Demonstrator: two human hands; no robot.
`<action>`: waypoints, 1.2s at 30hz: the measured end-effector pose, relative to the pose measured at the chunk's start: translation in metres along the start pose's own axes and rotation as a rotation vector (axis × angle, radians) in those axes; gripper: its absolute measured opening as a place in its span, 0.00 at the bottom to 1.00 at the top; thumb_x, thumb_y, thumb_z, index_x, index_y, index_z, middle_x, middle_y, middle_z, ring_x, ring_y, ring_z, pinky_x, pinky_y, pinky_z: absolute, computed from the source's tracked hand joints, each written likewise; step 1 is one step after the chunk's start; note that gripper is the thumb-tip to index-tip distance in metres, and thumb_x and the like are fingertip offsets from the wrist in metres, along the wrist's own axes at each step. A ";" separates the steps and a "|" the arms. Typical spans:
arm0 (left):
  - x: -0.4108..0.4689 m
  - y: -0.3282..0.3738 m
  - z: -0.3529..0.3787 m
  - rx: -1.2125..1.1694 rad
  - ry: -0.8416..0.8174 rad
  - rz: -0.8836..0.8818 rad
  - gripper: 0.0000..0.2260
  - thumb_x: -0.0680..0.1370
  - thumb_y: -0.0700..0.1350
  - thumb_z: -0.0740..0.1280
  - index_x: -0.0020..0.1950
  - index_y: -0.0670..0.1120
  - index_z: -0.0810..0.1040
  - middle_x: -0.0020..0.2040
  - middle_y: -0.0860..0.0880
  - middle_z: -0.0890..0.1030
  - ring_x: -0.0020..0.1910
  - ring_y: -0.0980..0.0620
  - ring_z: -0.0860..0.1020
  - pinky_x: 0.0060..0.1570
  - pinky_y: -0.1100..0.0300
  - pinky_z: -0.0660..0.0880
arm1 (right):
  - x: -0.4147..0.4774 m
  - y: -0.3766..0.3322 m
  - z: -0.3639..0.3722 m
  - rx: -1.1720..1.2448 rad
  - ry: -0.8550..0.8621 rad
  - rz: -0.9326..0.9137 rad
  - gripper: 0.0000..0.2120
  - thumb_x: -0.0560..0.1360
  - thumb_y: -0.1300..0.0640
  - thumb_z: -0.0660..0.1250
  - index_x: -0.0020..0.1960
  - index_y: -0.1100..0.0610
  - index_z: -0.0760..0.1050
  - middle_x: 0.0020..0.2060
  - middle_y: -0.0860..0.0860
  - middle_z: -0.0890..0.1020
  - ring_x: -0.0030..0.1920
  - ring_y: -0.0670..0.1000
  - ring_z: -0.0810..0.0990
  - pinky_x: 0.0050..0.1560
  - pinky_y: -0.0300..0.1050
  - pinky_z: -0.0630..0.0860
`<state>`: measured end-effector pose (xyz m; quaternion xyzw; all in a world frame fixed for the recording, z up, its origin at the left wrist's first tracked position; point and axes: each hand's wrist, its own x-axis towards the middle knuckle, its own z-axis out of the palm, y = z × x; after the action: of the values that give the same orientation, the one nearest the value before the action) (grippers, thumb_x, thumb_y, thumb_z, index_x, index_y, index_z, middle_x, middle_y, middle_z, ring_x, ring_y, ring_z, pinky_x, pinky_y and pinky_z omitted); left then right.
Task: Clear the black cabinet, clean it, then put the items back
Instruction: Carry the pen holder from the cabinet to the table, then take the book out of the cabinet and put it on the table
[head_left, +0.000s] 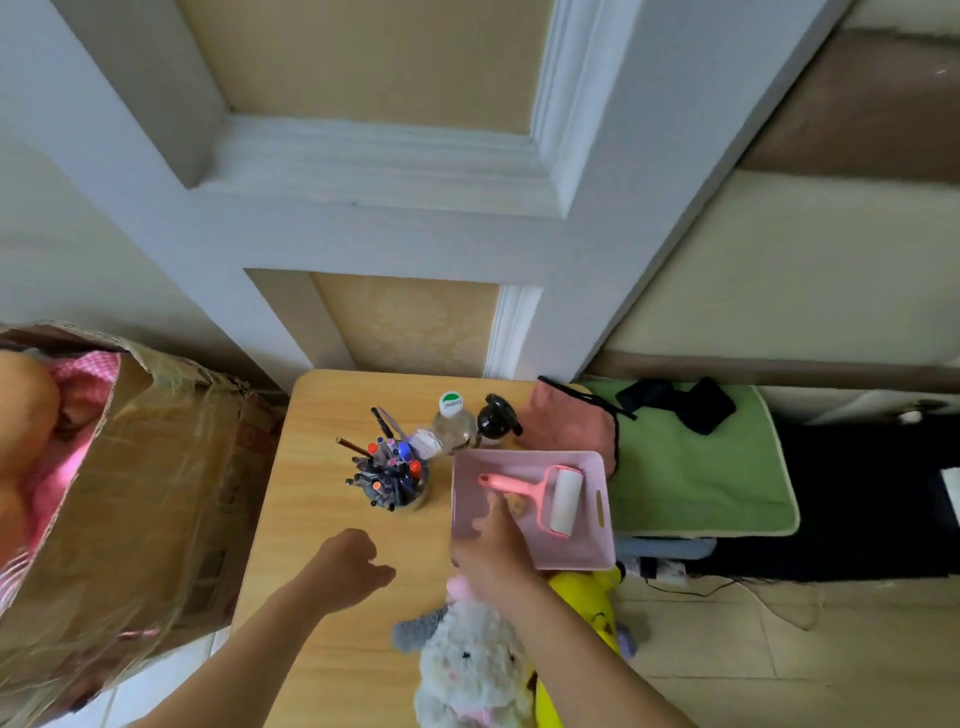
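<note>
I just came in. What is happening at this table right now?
A person stands over a wooden table. The right hand reaches into a pink tray that holds a lint roller; whether it touches anything there is unclear. The left hand hovers over the table, loosely curled, holding nothing. A cup of pens, a clear bottle and a black spray bottle stand behind. Soft toys lie at the near edge.
</note>
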<state>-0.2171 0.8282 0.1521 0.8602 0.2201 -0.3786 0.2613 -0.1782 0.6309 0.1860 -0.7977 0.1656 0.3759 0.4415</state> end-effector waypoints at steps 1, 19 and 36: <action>-0.014 0.016 0.000 -0.013 0.023 0.032 0.14 0.75 0.54 0.73 0.55 0.47 0.77 0.53 0.50 0.77 0.49 0.52 0.75 0.41 0.62 0.69 | -0.013 0.002 -0.019 0.021 0.029 -0.018 0.34 0.72 0.58 0.65 0.76 0.50 0.58 0.58 0.51 0.78 0.55 0.54 0.79 0.51 0.47 0.78; -0.336 0.471 0.245 0.055 0.073 0.702 0.12 0.77 0.44 0.73 0.56 0.50 0.73 0.48 0.50 0.78 0.49 0.49 0.78 0.49 0.60 0.74 | -0.326 0.305 -0.454 0.343 0.550 -0.136 0.35 0.77 0.56 0.69 0.79 0.51 0.57 0.70 0.55 0.72 0.65 0.54 0.75 0.59 0.46 0.74; -0.430 0.668 0.442 0.374 -0.151 0.930 0.23 0.76 0.48 0.73 0.68 0.44 0.73 0.56 0.45 0.82 0.55 0.47 0.80 0.61 0.52 0.76 | -0.461 0.530 -0.583 0.611 0.794 0.083 0.35 0.75 0.56 0.69 0.78 0.50 0.59 0.61 0.49 0.72 0.56 0.49 0.77 0.44 0.38 0.72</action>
<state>-0.3335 -0.0341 0.4156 0.8694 -0.2772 -0.3165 0.2590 -0.5351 -0.1775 0.4136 -0.7063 0.4550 -0.0051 0.5423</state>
